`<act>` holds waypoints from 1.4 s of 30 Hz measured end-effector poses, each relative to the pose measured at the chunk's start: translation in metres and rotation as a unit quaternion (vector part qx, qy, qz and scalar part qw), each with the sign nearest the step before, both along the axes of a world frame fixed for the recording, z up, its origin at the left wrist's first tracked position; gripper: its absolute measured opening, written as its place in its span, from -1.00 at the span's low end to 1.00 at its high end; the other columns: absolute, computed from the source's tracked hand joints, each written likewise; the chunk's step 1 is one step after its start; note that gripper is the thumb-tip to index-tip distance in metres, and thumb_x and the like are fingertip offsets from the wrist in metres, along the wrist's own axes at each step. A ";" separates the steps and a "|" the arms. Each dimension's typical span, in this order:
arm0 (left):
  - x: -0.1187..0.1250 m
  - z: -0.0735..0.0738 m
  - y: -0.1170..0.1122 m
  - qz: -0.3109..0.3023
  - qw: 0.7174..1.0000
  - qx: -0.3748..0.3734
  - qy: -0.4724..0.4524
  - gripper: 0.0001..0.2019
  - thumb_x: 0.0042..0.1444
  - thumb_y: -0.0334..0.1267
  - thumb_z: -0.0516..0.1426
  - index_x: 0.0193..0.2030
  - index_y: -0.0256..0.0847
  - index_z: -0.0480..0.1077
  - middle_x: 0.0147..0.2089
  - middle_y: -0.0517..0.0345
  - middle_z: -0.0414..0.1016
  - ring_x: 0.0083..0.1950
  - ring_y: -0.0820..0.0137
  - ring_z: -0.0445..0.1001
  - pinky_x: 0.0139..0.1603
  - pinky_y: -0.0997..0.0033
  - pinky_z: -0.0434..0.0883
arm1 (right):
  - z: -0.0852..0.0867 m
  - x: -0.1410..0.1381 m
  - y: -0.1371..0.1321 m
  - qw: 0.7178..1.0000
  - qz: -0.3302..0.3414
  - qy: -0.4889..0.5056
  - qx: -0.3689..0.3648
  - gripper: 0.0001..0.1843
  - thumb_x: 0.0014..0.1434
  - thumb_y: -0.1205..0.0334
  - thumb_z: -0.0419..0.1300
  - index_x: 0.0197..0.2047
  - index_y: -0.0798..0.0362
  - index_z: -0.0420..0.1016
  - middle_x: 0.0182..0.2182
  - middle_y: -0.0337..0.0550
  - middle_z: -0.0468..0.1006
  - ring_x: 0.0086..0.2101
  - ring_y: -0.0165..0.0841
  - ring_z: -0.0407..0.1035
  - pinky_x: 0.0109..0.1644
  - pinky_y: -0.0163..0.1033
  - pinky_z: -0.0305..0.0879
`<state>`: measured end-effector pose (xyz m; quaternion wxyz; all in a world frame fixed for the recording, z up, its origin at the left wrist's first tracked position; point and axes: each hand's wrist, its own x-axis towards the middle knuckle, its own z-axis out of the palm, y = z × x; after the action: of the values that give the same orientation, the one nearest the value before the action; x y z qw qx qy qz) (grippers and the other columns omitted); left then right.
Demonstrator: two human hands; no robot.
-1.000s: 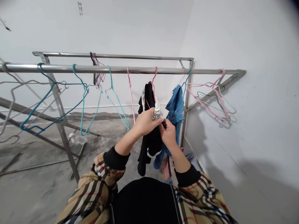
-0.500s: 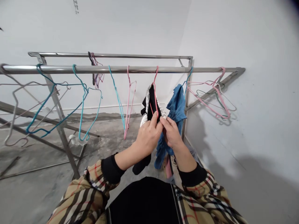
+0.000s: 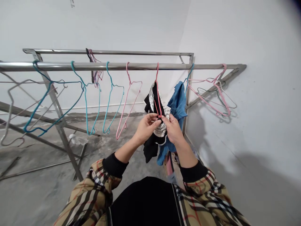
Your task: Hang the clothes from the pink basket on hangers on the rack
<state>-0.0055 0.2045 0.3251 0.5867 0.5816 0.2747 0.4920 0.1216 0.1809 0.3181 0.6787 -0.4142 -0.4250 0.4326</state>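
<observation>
A black-and-white garment (image 3: 160,131) hangs on a coral-pink hanger (image 3: 157,78) hooked over the front rail. Its white part looks textured, and a black piece dangles below. My left hand (image 3: 147,127) is closed at the hanger's lower end, thumb and fingers pinching the black cloth there. Close beside it, my right hand (image 3: 174,129) pinches the garment's white edge on the right. The fingertips of both hands nearly meet just under the hanger. Behind my right hand hangs a blue garment (image 3: 177,100) on a blue hanger.
The metal rack has a front rail (image 3: 136,66) and a rear rail (image 3: 141,52). Several bare blue, pink and grey hangers (image 3: 113,106) hang to the left. Pink hangers (image 3: 221,94) hang at the right by the white wall (image 3: 263,103). Below lies a grey floor (image 3: 101,153).
My left hand has drawn slightly left and its fingers now pinch the cloth. More of the white part shows between my hands. The bare hangers at centre left have swung round.
</observation>
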 end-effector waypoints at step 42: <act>-0.010 0.058 0.006 0.346 0.805 0.481 0.046 -0.95 0.25 -0.26 0.10 -0.22 -0.16 0.33 -0.22 0.16 0.31 -0.10 0.47 0.38 -0.34 0.57 0.45 | -0.114 0.025 -0.012 0.976 -0.030 -0.120 -0.179 -0.93 -0.20 0.24 0.08 -0.59 0.05 0.28 -0.67 -0.38 0.28 -0.54 -0.45 0.13 -0.47 -0.36 0.07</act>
<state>-0.0150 0.2108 0.3833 0.0099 0.6777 0.2125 0.7039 0.1464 0.1690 0.2040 0.5504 -0.5907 -0.4066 0.4276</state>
